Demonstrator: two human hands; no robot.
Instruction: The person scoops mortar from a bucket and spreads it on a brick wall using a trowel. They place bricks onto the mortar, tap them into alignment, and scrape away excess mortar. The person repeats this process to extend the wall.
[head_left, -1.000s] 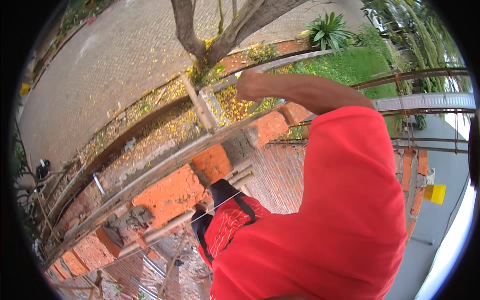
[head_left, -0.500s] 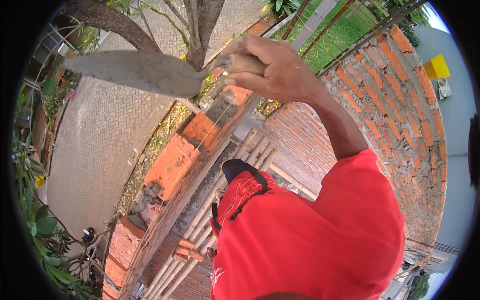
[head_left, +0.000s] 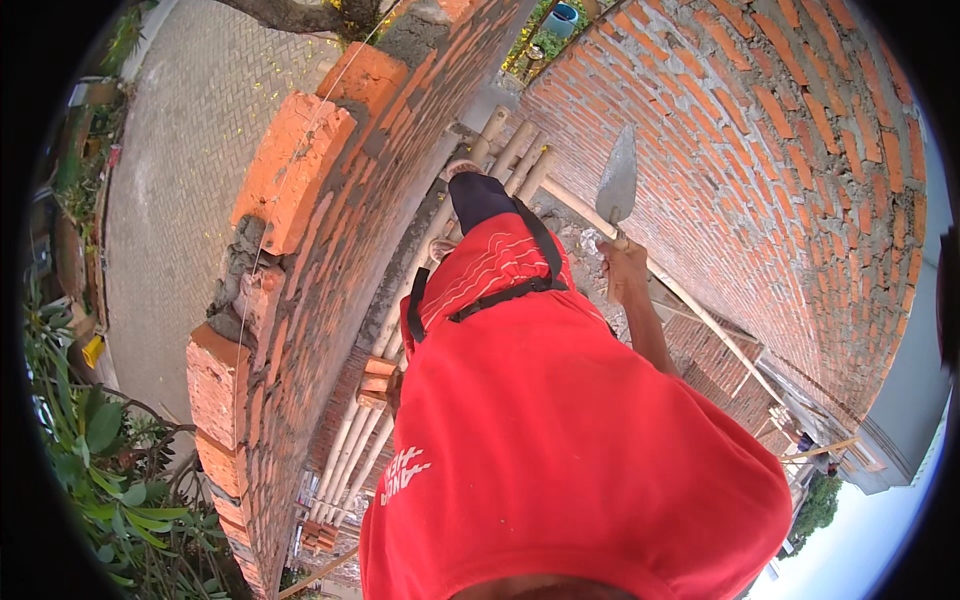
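My right hand (head_left: 626,272) is closed round the handle of a pointed trowel (head_left: 619,178), low at my right side, its blade pointing away from me. Only a sliver of my left hand (head_left: 395,393) shows past the red shirt, beside a few loose orange bricks (head_left: 377,372) on the bamboo poles; its fingers are mostly hidden. Left of me runs a brick wall (head_left: 345,240), with a thin string stretched along its top. Grey mortar (head_left: 238,268) lies in a gap between the top bricks.
Bamboo scaffold poles (head_left: 420,275) run alongside the wall, with my feet on them. A second, taller brick wall (head_left: 740,150) curves up on the right. Beyond the left wall lies a paved path (head_left: 210,130), with leafy branches (head_left: 120,480) at lower left.
My right hand has swung the trowel from high over the left wall down to my right side. My view has tilted downward, and part of my left hand now shows by the loose bricks.
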